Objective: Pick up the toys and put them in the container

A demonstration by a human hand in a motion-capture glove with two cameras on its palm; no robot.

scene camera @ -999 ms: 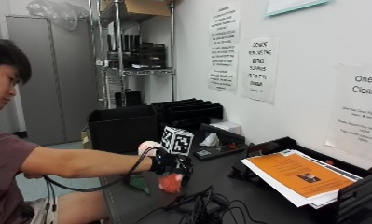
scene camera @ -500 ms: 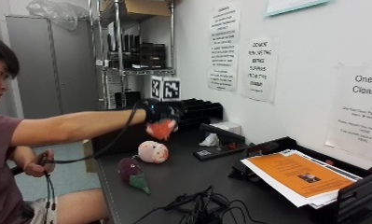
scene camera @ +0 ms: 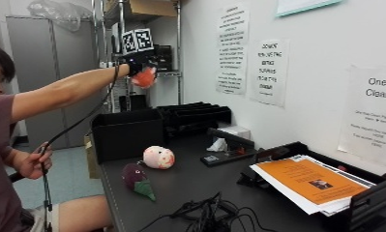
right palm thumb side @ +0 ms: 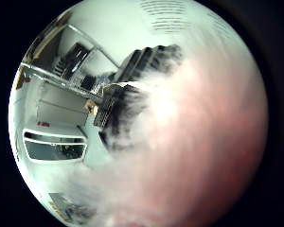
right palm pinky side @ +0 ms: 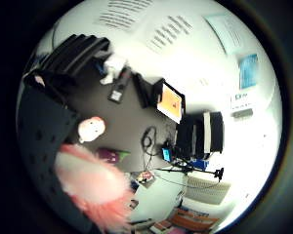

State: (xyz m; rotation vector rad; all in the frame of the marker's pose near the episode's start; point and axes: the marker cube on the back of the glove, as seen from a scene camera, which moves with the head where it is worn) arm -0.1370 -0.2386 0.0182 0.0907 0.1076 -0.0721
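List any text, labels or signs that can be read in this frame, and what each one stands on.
"One-S... Clean E...", cut off at the picture's edge: heading of the wall sheet at the far right.
Two printed notices on the wall: lettering too blurred to read.
Orange paper in the tray: no legible text.

Office: paper trays [scene camera: 321, 186], wall notices [scene camera: 231, 50]

right grip [scene camera: 140, 67] raised high, fingers curled
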